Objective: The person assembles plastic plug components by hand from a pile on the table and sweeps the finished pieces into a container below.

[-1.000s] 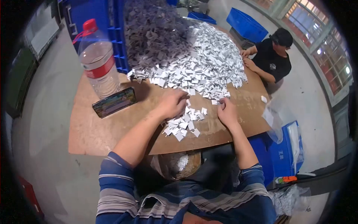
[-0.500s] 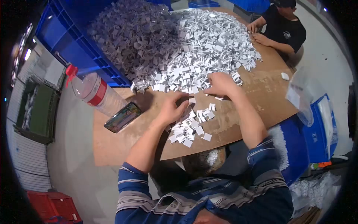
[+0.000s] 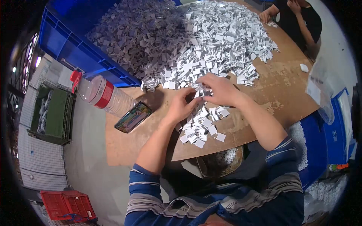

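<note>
Half curled, my left hand (image 3: 183, 105) and right hand (image 3: 222, 91) nearly meet at the near edge of a heap (image 3: 230, 37) of thin, square-cornered white pieces; whether either pinches one, I cannot tell. Between that heap and me, a looser scatter (image 3: 199, 131) of the same pieces lies on worn brown board (image 3: 279, 105). Left of the heap is a ribbed blue plastic crate (image 3: 86, 54), and lower than the heap, a round tub (image 3: 209, 169) holds white bits (image 3: 228, 156).
</note>
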A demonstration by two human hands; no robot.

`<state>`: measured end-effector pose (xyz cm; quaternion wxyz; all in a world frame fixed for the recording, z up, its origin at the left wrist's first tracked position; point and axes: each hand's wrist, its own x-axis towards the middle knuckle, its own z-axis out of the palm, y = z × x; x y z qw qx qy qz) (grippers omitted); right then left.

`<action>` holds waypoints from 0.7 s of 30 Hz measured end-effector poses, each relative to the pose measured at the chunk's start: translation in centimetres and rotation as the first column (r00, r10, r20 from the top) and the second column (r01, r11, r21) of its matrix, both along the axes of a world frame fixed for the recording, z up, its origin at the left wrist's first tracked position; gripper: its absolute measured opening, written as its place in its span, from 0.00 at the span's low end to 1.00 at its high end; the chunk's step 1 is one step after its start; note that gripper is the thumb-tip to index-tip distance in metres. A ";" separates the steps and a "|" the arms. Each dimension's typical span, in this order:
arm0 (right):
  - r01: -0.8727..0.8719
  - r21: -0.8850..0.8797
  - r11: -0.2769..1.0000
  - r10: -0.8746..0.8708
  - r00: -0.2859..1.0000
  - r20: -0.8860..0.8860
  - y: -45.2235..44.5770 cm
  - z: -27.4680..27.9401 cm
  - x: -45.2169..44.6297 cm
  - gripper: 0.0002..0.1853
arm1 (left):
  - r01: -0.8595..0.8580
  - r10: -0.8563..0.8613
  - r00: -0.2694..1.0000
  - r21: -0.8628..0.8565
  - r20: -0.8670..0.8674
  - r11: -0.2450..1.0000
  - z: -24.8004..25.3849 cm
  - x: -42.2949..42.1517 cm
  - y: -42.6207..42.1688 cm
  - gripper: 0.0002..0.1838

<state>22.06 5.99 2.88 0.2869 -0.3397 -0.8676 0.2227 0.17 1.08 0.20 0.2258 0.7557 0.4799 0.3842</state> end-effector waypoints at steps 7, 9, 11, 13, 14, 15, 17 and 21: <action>-0.031 0.034 0.999 0.032 0.999 -0.035 0.5 -0.3 0.2 0.19 | -0.060 0.065 0.998 -0.206 0.021 0.977 1.3 0.3 -0.4 0.09; -0.030 0.028 0.999 0.030 1.000 -0.001 0.6 -0.2 0.3 0.19 | -0.054 0.060 0.998 -0.212 0.020 0.976 1.3 0.4 -0.2 0.09; -0.036 0.021 0.999 0.035 0.997 0.066 0.6 -0.1 0.1 0.20 | -0.052 0.057 0.998 -0.220 0.018 0.974 1.3 0.3 -0.2 0.10; -0.036 0.010 0.999 0.035 0.994 0.100 0.7 -0.1 0.0 0.21 | -0.048 0.054 0.998 -0.230 0.016 0.972 1.5 0.3 -0.4 0.10; -0.012 0.033 0.999 0.009 0.996 0.092 0.8 -0.1 -0.1 0.21 | -0.065 0.069 0.998 -0.238 0.009 0.969 2.1 0.4 -0.5 0.10; 0.012 0.055 0.998 -0.017 0.996 0.084 1.0 0.0 -0.1 0.21 | -0.081 0.084 0.996 -0.247 0.002 0.966 2.7 0.6 -0.6 0.10; 0.056 0.085 0.995 -0.062 0.996 0.069 1.0 -0.3 -0.1 0.21 | -0.117 0.118 0.993 -0.277 -0.012 0.954 3.2 0.9 -1.1 0.11; 0.109 0.065 0.992 -0.110 0.994 0.019 0.8 -0.8 0.6 0.23 | -0.311 0.308 0.950 0.072 0.051 0.948 2.4 -0.1 -1.1 0.15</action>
